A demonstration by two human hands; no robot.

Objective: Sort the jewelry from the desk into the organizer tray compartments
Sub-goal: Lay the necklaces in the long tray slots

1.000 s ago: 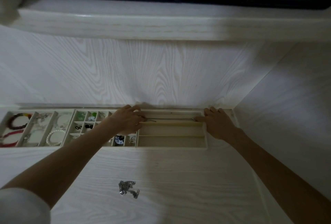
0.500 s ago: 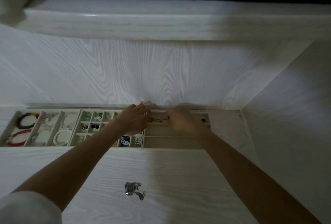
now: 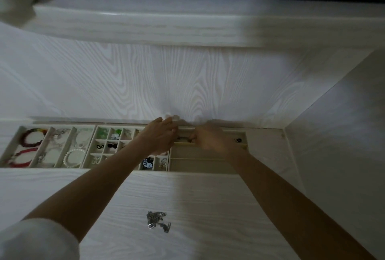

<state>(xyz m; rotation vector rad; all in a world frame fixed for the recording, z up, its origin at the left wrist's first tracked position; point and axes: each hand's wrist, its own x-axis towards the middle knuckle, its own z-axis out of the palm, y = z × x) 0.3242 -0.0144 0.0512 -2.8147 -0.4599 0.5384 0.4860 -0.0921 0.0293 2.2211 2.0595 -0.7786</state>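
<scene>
Head camera shows both hands meeting over the far long slot of the cream compartmented organizer tray (image 3: 208, 158). Left hand (image 3: 159, 142) and right hand (image 3: 210, 140) have curled fingers, apparently pinching a thin dark necklace (image 3: 183, 139) between them, though blur hides the grip. Nearer the person than both hands, a tangled silver chain (image 3: 158, 221) lies on the white woodgrain desk (image 3: 208, 207). Left of the left hand, a white pearl bracelet (image 3: 74, 157) sits in its slot.

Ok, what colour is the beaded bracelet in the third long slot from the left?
White, pearl-like beads: the bracelet shows best in the head view.
</scene>
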